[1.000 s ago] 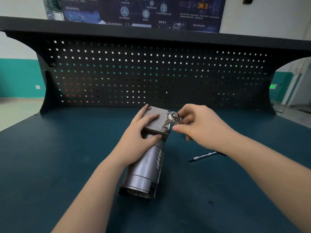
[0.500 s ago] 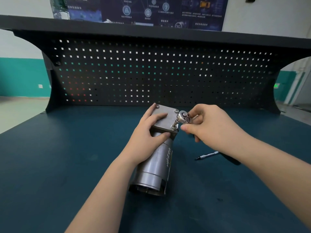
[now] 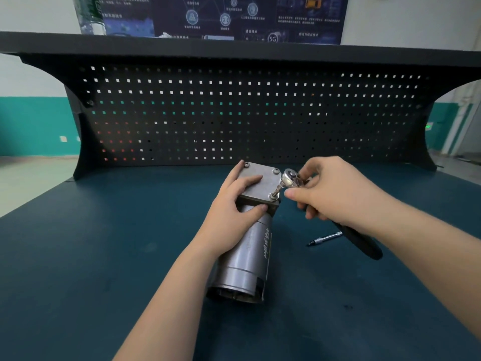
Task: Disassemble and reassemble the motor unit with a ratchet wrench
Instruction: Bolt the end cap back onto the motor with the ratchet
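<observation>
At frame centre we see the motor unit lying on the dark table — our left hand grips its square end plate. Our right hand curls round the ratchet wrench, its bit seated on the plate's lower-right bolt. A loose bit lies right of the motor — no containers show.

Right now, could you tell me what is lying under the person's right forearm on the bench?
The ratchet wrench's black handle runs beneath the right hand, and a slim pen-like tool lies beside it on the bench. The arm covers that tool's far end.
</observation>
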The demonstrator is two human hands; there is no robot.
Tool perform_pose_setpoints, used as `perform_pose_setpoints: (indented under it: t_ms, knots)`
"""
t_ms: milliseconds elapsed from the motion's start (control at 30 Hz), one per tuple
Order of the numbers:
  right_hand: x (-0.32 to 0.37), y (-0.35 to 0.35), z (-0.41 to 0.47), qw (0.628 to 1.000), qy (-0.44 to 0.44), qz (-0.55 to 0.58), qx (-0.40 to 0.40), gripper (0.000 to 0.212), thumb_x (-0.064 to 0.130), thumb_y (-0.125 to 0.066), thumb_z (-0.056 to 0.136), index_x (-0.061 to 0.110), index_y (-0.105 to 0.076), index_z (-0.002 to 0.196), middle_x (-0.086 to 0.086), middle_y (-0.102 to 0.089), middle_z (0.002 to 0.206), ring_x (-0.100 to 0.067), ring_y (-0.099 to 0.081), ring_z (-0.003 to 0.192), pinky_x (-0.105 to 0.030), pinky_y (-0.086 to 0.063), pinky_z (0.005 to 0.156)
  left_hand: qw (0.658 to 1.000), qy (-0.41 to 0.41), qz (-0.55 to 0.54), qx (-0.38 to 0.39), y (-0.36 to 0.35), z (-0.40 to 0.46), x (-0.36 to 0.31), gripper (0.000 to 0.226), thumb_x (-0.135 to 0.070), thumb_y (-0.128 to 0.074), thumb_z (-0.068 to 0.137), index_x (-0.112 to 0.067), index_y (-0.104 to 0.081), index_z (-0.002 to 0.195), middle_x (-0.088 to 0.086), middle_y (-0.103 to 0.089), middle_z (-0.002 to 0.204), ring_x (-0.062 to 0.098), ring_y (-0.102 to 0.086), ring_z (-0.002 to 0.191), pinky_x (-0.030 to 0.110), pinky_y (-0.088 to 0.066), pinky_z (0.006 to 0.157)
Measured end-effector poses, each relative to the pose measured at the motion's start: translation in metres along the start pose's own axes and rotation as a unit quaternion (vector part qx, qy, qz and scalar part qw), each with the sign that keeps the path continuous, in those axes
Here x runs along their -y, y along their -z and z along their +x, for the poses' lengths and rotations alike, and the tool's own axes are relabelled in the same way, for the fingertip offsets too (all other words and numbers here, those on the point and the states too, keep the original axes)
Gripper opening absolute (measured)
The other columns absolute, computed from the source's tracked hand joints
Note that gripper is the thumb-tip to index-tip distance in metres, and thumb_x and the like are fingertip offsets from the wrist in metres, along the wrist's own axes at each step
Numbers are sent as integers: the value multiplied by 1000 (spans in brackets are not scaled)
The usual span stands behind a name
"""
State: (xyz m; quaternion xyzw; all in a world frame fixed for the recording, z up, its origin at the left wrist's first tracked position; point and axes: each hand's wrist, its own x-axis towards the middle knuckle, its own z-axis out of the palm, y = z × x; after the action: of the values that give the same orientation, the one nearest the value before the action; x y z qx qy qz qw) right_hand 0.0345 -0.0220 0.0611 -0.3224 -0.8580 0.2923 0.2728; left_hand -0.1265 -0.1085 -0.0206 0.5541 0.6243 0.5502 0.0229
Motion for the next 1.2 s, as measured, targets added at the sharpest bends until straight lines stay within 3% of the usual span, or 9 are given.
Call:
perform_pose_setpoints:
  t_ms: [167, 433, 633, 733, 867, 933, 967, 1067, 1200]
  knots:
    - [14, -6, 1, 998, -17, -58, 18, 21, 22, -64, 89, 13, -47, 82, -6, -68, 53, -17, -58, 39, -21, -41, 39, 1000, 4, -10, -4, -1, -1, -1, 49, -17, -72, 83, -46, -52, 117, -26, -20, 153, -16, -28, 132, -3, -25, 96]
    - [16, -11, -3, 988, 12, -152, 19, 30, 27, -58, 93, 22, -33, 78, -8, -63, 79, -16, -65, 47, -18, -39, 36, 1000, 6, -15, -3, 0, -2, -3, 48, -16, -72, 84, -45, -52, 117, -27, -20, 153, -20, -28, 129, -5, -25, 93]
    - [21, 17, 15, 963, 78, -218, 135, 28, 25, -64, 90, 19, -38, 83, 3, -60, 52, -11, -48, 37, -20, -38, 37, 1000, 4, -18, -4, 1, -1, -2, 47, -14, -72, 84, -44, -54, 115, -28, -22, 150, -14, -30, 131, -3, -25, 96]
    - [21, 21, 22, 961, 83, -210, 159, 27, 24, -64, 90, 16, -39, 87, 1, -61, 53, -9, -51, 38, -20, -40, 37, 1000, 6, -11, -3, 2, -1, -4, 46, -14, -72, 84, -41, -55, 117, -24, -21, 154, -13, -30, 132, -1, -26, 98]
    - [16, 6, 18, 973, 85, -173, 128, 27, 22, -64, 90, 19, -38, 83, 1, -63, 50, -9, -57, 38, -17, -38, 35, 996, 4, 80, -32, 1, 0, -11, 40, -22, -72, 84, -33, -61, 121, -17, -30, 153, 7, -21, 142, 24, -22, 114]
    - [13, 0, 15, 977, 89, -154, 119, 27, 21, -64, 90, 18, -38, 82, -1, -65, 52, -13, -61, 41, -19, -39, 35, 991, -31, 124, -36, -1, 7, -23, 35, -25, -69, 84, -35, -64, 117, -16, -47, 143, 12, -23, 141, 30, -17, 116]
    - [11, -1, 15, 979, 90, -146, 114, 27, 21, -64, 89, 18, -38, 82, -2, -66, 52, -14, -61, 40, -19, -39, 35, 991, -51, 125, -24, -3, 11, -29, 31, -22, -67, 84, -34, -67, 113, -15, -58, 131, 10, -36, 134, 32, -17, 116]
    - [8, 5, 14, 985, 88, -77, 128, 26, 20, -68, 88, 14, -43, 85, -1, -65, 52, -10, -57, 36, -17, -37, 35, 995, -47, 87, -4, -7, 17, -38, 19, -15, -63, 86, -28, -72, 97, -12, -74, 91, 3, -58, 96, 33, -20, 114]
    - [-12, 23, 6, 980, 42, -2, 195, 26, 29, -71, 86, 17, -54, 101, -4, -67, 58, -18, -65, 50, -26, -50, 47, 995, -11, 86, -57, -14, 17, -33, 25, -25, -64, 89, -47, -68, 77, -11, -72, 86, 18, -45, 115, 25, -37, 94]
